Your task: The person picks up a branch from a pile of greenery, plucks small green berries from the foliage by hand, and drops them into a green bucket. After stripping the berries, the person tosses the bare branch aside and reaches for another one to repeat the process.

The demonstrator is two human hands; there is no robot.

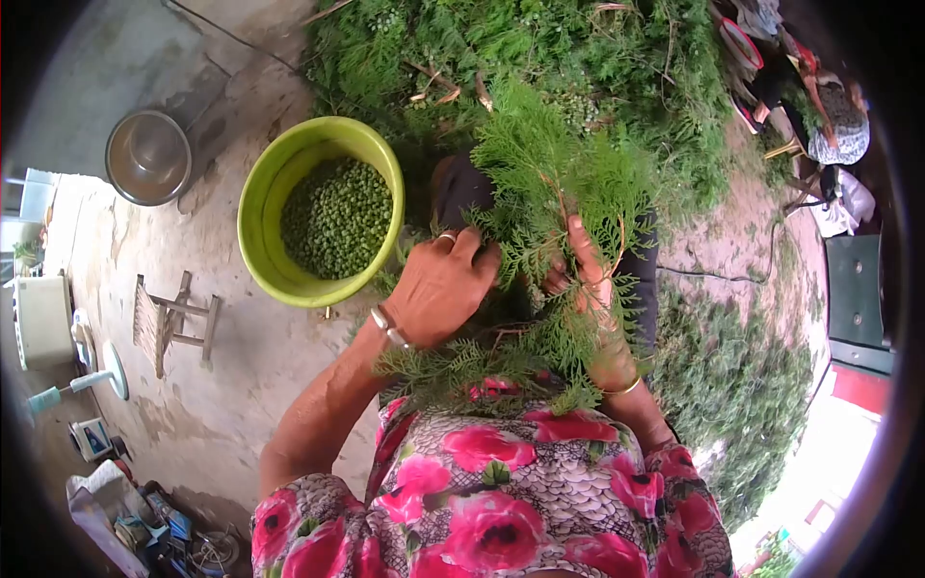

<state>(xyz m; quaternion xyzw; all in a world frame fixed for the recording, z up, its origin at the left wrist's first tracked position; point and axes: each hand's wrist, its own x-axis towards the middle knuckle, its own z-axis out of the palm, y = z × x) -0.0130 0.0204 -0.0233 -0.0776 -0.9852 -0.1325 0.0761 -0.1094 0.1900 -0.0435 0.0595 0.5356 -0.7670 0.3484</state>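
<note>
Both hands work a leafy sprig over the lap

Right hand (583, 270) pinches the sprig (549, 183) by its stem; left hand (438, 284) curls into soft, light, springy foliage beside a green bucket (265, 246).

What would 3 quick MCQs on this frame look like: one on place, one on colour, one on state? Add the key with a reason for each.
1. Where is the green bowl relative to the hands?
A. on the person's left
B. on the person's right
C. behind the person

2. What colour is the wristband on the left hand?
A. red
B. silver
C. blue

3. What is the state of the right hand?
A. open and empty
B. resting in the bowl
C. closed on a leafy sprig

Key: A, the bowl sits on the ground beside the left hand; B, the band shows pale metal links; C, the fingers wrap the sprig's stem.
</note>
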